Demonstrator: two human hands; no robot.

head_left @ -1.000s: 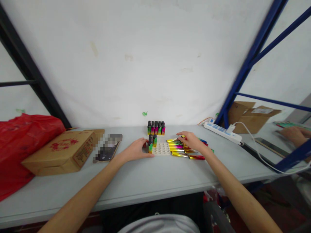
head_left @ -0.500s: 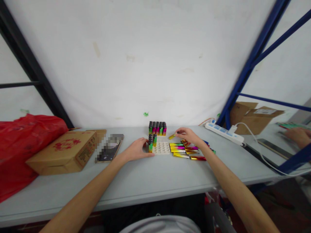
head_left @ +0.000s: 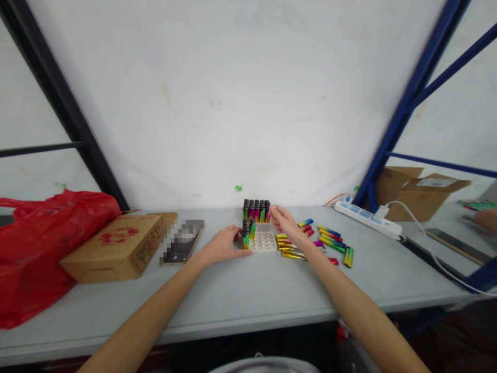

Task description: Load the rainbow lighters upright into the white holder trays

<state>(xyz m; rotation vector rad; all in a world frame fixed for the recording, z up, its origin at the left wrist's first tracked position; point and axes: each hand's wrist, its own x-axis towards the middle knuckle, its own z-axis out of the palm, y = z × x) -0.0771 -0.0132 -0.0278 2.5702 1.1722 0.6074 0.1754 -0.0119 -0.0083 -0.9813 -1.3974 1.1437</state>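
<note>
A white holed tray [head_left: 265, 242] lies on the table, with several upright green-yellow lighters [head_left: 246, 239] along its left side. My left hand [head_left: 225, 244] curves around the tray's left end, its thumb at the front corner and its fingers behind, gripping it. Over the tray's back right corner, my right hand [head_left: 284, 224] is pinched on a lighter, mostly hidden by the fingers; only a small shiny tip shows. Directly behind stands a block of upright lighters [head_left: 257, 211] with black tops. Loose coloured lighters [head_left: 331, 239] lie to the right, some under my right forearm.
On the left are a phone [head_left: 183, 242], a cardboard box [head_left: 116, 248] and a red plastic bag [head_left: 77, 223]. A white power strip [head_left: 367, 220] with a cable runs along the right, near a blue shelf post [head_left: 411, 98]. Another person's hand [head_left: 487, 219] shows at far right.
My right hand has moved left from beside the loose lighters to the tray's back corner, carrying a lighter. My left hand keeps its hold on the tray. The view has shifted slightly.
</note>
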